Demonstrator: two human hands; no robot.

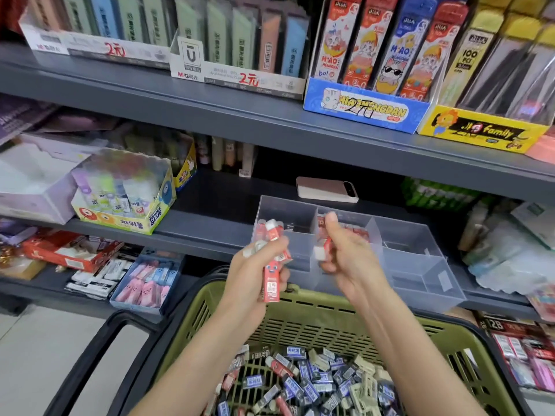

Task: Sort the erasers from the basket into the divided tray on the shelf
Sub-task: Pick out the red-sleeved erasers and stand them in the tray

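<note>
**Fingers (270, 246) clamped on red erasers (271, 280) before the divided tray (420, 265)**

Left hand (255, 274) grips a bunch of red erasers just in front of the clear divided tray on the shelf (210, 226). Right hand (351, 259) pinches one red-and-white eraser (322, 250) at the tray's front wall. Below the tray, the green basket (315, 307) holds many mixed erasers (315, 382).

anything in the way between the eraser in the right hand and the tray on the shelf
Nothing visible does. The right hand pinches a red eraser right at the clear divided tray, whose top is open. The phone lies behind the tray, out of the path.
</note>
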